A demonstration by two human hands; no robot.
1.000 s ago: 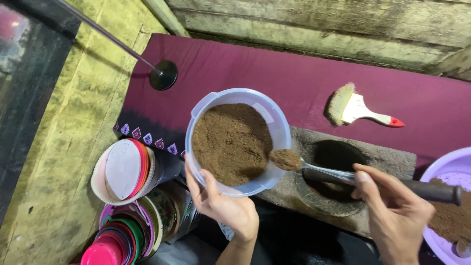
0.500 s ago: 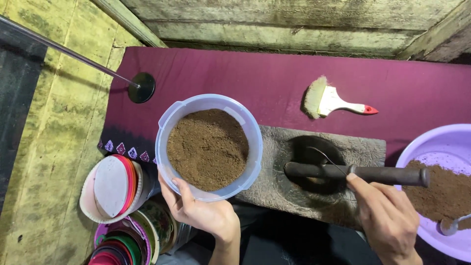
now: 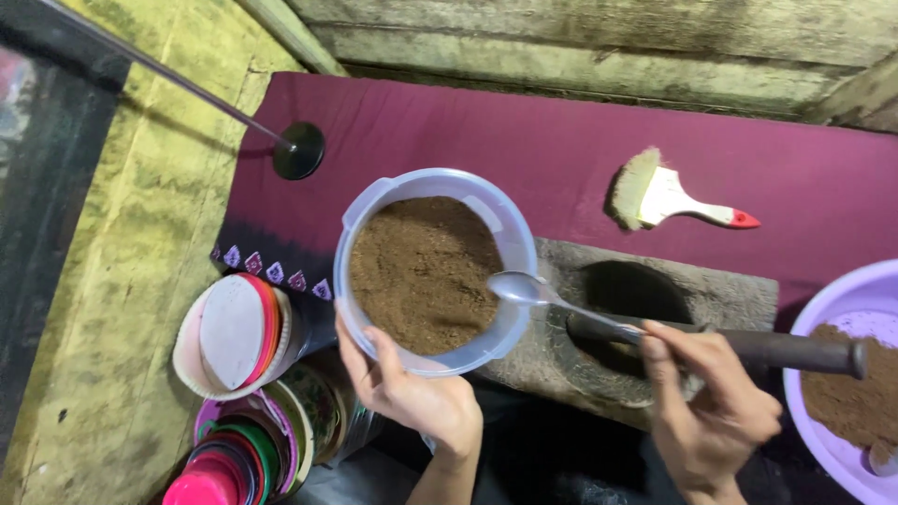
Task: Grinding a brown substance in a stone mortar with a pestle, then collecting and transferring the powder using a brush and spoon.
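The left hand (image 3: pixel 412 397) cups the near rim of a pale blue tub (image 3: pixel 435 269) full of brown powder (image 3: pixel 423 273), fingers curled around its edge; the right hand (image 3: pixel 716 407) is closed on a metal spoon (image 3: pixel 552 301) and a dark pestle (image 3: pixel 748 348), the empty spoon bowl over the tub's rim; a stone mortar (image 3: pixel 631 323) sits just beyond the right hand, a paintbrush (image 3: pixel 669 198) farther off on the maroon cloth (image 3: pixel 468 126).

Rustic home grinding spot: stone mortar (image 3: pixel 629 323), rough plank wall (image 3: pixel 599 37)
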